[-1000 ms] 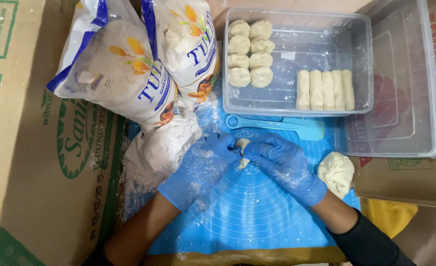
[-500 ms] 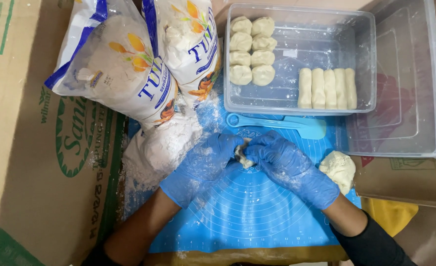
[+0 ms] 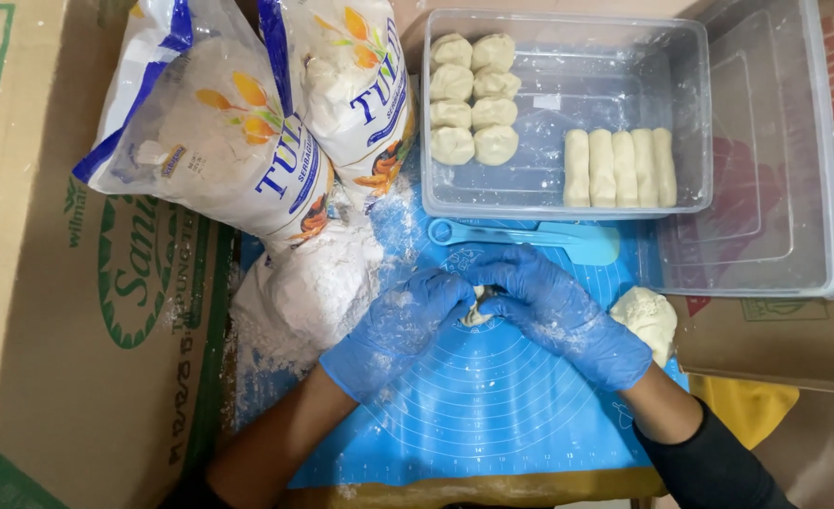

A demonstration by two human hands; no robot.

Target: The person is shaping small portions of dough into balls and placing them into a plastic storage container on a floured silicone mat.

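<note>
Dough [image 3: 476,308] sits between your two hands, low over the middle of the blue mat [image 3: 474,415]. Your left hand [image 3: 400,325] and your right hand [image 3: 558,316] both wear blue gloves with flour on them. The fingertips of both hands are pressed together around the small piece of dough, pinching it from each side. Most of the dough is hidden by your fingers, so its shape is hard to tell.

Just right of your right wrist, a bigger lump of dough [image 3: 650,319] rests on the edge of the mat. It could get knocked off if your arm swings out. To your left is a loose pile of flour [image 3: 309,292]. Your left arm is near it and could drag flour across the mat.

A little farther away lies a blue scraper [image 3: 530,236], just past your fingers. Behind it is a clear box [image 3: 690,113] with round dough balls [image 3: 474,99] and long dough rolls [image 3: 620,168] inside. Two flour bags [image 3: 247,132] lean at the far left, and one could tip and spill. If you pinch too hard, the small piece might tear or stick to your gloves.
</note>
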